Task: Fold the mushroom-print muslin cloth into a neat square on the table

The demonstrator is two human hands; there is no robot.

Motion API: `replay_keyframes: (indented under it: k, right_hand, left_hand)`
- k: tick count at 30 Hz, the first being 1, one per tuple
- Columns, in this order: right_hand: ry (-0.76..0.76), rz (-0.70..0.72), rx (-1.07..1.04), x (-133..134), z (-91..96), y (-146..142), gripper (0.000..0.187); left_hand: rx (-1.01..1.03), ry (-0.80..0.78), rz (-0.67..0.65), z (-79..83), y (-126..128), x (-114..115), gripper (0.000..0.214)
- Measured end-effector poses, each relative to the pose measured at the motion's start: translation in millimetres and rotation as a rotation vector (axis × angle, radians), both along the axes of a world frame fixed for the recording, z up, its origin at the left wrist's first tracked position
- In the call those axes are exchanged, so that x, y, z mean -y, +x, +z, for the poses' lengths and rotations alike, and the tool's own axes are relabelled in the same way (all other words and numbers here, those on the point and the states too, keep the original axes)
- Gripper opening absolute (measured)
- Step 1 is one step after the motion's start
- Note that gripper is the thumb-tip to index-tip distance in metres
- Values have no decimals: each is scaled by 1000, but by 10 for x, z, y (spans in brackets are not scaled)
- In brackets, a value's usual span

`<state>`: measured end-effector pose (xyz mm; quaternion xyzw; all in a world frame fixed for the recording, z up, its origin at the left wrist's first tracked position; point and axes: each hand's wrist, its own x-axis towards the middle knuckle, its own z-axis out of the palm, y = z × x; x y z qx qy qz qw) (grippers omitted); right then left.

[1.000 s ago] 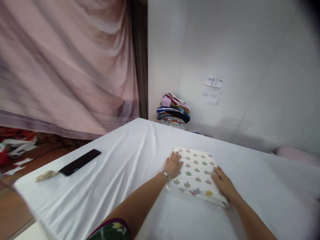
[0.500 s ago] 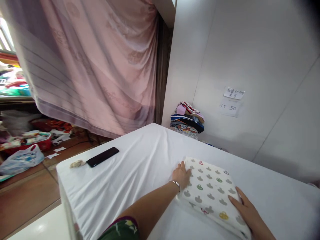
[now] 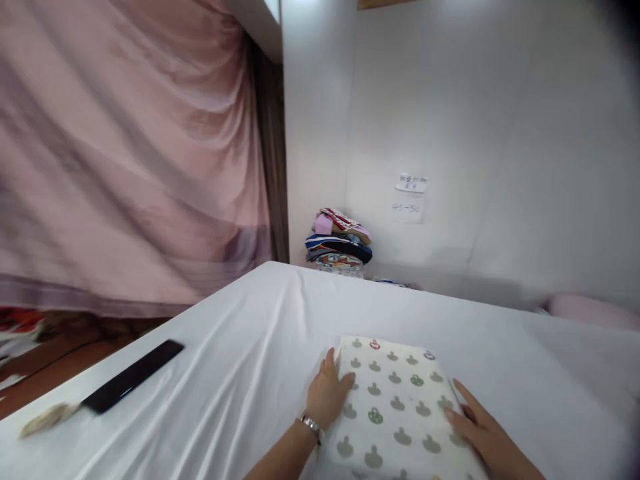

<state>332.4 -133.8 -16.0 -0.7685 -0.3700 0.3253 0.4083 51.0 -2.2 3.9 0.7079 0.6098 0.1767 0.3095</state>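
A folded white cloth printed with small grey, green and red shapes lies on the white-covered table. My left hand rests against its left edge, thumb up and fingers over the cloth's side. My right hand lies flat on the cloth's right side with fingers stretched out. A bracelet sits on my left wrist.
A black phone with a pale charm lies near the table's left edge. A stack of folded coloured clothes stands in the far corner against the white wall with paper notes. A pink curtain hangs at the left.
The view swung right and blurred. The folded cloth and both hands now sit lower in the frame; my left hand stays at the cloth's left edge, my right hand on its right side.
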Motion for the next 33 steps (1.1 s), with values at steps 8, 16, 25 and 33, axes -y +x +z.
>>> replay_keyframes:
  k: [8,16,25,33]
  right_hand:
    - [77,-29,-280,-333,177,-33,87]
    - [246,-16,-369,-426,191,-93,76]
    - [190,9,-135,-671,25,7,70]
    - [167,35,-59,-622,-16,52,70]
  left_hand:
    - [-50,21,25,61,47,-75,67]
    - [-9,-40,26,149,60,-91,65]
    - [-72,4,18,126,96,-154,62]
    - [-138,2,12,160,115,-110,62]
